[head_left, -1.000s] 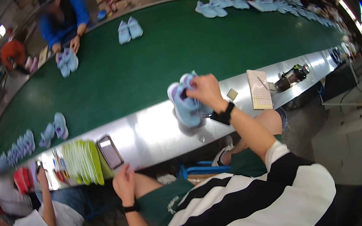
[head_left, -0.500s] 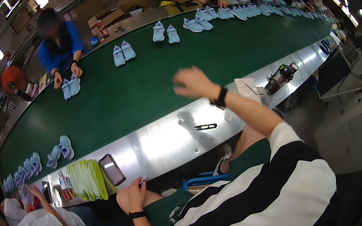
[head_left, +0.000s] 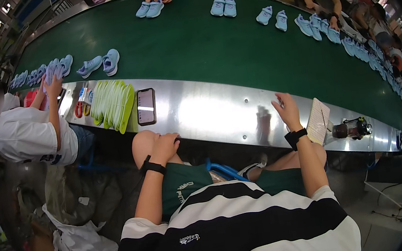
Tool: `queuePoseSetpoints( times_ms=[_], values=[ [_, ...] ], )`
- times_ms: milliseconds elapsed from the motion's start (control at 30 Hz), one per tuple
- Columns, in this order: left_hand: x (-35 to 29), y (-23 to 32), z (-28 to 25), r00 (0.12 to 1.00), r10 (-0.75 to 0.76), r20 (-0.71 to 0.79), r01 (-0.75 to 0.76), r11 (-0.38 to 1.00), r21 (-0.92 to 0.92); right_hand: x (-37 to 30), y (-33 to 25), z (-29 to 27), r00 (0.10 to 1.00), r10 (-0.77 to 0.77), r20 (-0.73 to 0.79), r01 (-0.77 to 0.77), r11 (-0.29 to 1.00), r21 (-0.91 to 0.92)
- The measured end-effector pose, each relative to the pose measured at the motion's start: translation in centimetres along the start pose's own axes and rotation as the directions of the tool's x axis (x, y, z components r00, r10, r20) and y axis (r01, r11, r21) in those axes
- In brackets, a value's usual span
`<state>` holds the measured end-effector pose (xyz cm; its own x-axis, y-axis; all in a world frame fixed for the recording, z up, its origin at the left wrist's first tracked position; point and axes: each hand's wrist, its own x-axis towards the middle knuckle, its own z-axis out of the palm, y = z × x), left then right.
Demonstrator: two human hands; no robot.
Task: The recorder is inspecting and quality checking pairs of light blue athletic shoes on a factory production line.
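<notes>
Two hands are near the metal ledge (head_left: 198, 106). The right hand (head_left: 287, 110) has its fingers apart and holds nothing visible; the notepad (head_left: 317, 118) lies just beside, on the ledge. The left hand (head_left: 164, 148) rests at the knee (head_left: 144, 144); its grip I cannot tell. A wide right swing might push the notepad into the bottle (head_left: 348, 130); careless left lifting could knock the smartphone (head_left: 146, 105).

The green work surface (head_left: 175, 42) supports light-blue shoes (head_left: 111, 62) at its near-left and far edges. The adjoining metal ledge (head_left: 197, 100) carries, left to right, a lime-edged stack (head_left: 112, 105), a phone (head_left: 146, 106), a notepad (head_left: 317, 120) and a bottle (head_left: 348, 130).
</notes>
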<state>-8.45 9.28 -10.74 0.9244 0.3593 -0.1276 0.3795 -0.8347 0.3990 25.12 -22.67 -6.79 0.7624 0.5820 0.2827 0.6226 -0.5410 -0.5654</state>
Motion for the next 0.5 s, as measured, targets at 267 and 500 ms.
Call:
queuePoseSetpoints(
  times_ms=[267, 500],
  values=[
    [-0.1, -0.2, 0.9, 0.994, -0.009, 0.111, -0.011, 0.985, 0.175, -2.0, -29.7, -14.0, 0.593, -0.621, -0.513, 0.803, 0.499, 0.324],
    [-0.4, -0.7, 1.7, 0.997, 0.074, 0.005, -0.074, 0.98, 0.185, -5.2, -35.5, -17.6, 0.785, -0.472, -0.401, 0.619, 0.561, 0.55]
  ],
)
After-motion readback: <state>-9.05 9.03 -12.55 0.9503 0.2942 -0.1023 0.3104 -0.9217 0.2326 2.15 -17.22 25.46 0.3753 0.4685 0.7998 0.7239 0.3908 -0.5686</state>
